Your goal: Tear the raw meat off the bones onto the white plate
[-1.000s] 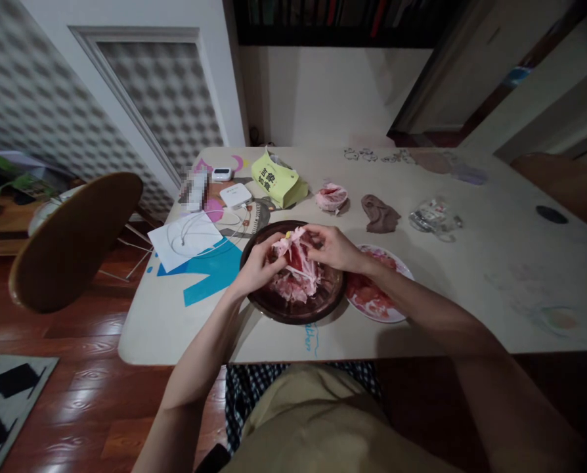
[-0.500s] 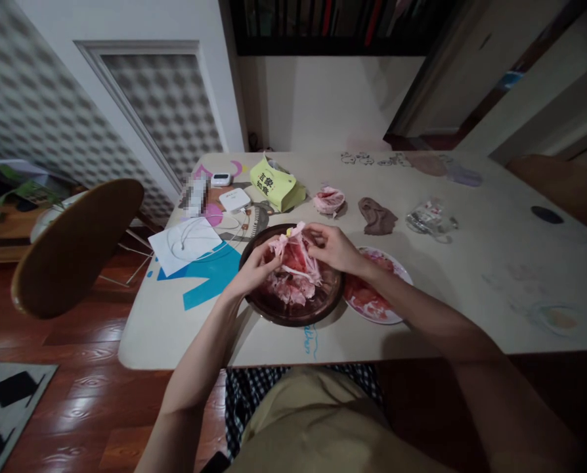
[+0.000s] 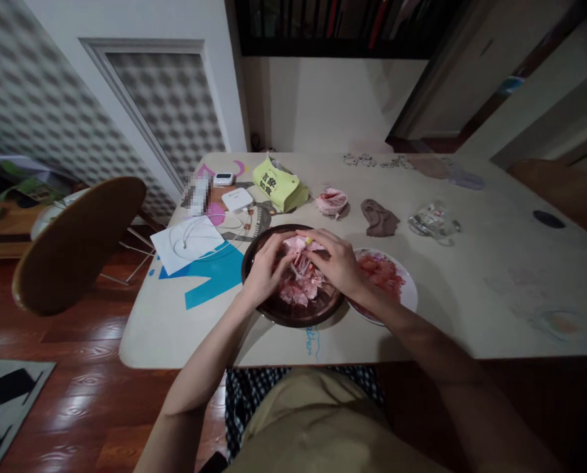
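Over a dark brown round bowl, both my hands are closed around a piece of red pomelo with pale pink membrane. My left hand grips its left side, and my right hand its right side, thumbs close together in front. A small yellow spot shows at its top. Torn pink pomelo membrane lies in the bowl below the fingers. Just to the right, partly under my right forearm, a white plate holds peeled red pomelo flesh.
Behind the bowl are another pomelo piece, a brown cloth, a clear glass object and a yellow-green packet. White paper with a cable and a white box lie left. A wooden chair stands beside the table.
My hands have drawn closer together and curled over the pomelo piece, covering more of its red inside. My right forearm has shifted, showing more of the flesh on the plate.
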Available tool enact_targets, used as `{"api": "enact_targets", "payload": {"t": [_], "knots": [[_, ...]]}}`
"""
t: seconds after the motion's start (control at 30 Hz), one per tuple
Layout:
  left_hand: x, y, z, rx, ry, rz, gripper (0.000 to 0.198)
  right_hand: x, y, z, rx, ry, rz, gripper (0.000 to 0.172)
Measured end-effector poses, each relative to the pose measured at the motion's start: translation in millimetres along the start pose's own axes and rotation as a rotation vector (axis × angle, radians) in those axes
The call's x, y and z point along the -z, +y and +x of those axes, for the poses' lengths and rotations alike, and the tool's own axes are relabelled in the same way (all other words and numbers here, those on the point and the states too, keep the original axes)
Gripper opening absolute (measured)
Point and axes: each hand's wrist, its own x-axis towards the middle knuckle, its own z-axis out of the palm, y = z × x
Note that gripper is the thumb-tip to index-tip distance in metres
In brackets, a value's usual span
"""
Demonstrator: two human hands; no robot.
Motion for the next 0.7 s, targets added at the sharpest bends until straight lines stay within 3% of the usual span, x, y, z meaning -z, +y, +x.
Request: {"api": "enact_targets", "payload": {"t": [0.13,0.23,0.47,0.7], "knots": [[-0.9,4,-1,-0.118,0.022,-0.020,0.055,-4,-6,-17,0.170,0.128,-0.203,0.048],[-1.5,0,-4,-0.239,0.051,0.062,0.047,-8,-6,-27,0.256,0.171,-0.291,0.054],[3.3,-4,-12,-0.451,0.012,0.277,0.046,-3,-8,-37,0.359,0.200,-0.276,0.064],[5.1,-1,-12,-0.490,0.027,0.135,0.034,8,-14,-39,0.388,0.160,-0.231,0.058]]}}
